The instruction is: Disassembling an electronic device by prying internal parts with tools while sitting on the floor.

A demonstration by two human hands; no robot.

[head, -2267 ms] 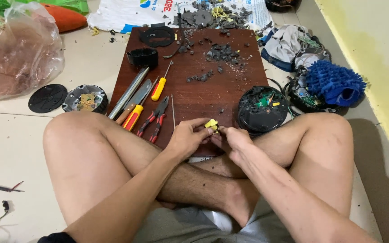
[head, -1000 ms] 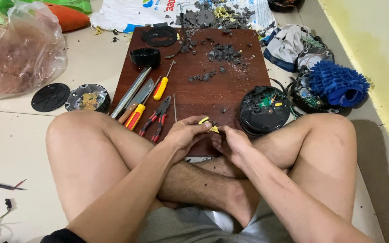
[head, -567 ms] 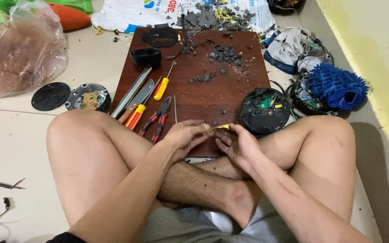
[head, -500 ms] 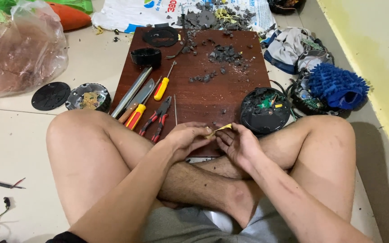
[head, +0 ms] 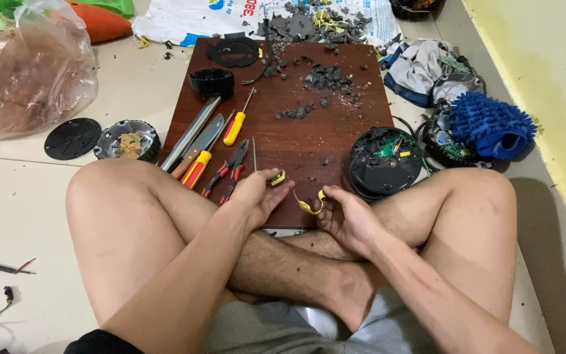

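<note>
A clear plastic bag (head: 24, 72) with brownish contents lies on the floor at the upper left; a white printed sack (head: 191, 18), flat and rectangular, with blue and red markings, lies beyond the far edge of the brown wooden board (head: 335, 141). Behind the bag are one orange item (head: 99, 23) and one green item (head: 109, 5). Count on the board: one red-handled pliers (head: 230, 169), two screwdrivers with yellow-and-red handles (head: 237, 126), one metal blade tool (head: 201, 139), one black cup-shaped part (head: 211, 81) and scattered dark grey fragments (head: 325, 78). Left of the board lie one flat black disc (head: 72, 138) and one round black housing (head: 128, 140). At the board's right edge sits one round black unit (head: 386, 162) with an exposed green circuit board; one blue fuzzy mop pad (head: 489, 124) lies further right. The person sits cross-legged, forearms passing over the knees. The left hand (head: 257, 196) is half-curled, palm up, pinching a small yellow piece (head: 278, 177) at the fingertips. The right hand (head: 347, 216) is narrowly closed on a curled yellow strip (head: 310, 204), held just above the near edge of the board. The two hands are near each other but apart.
</note>
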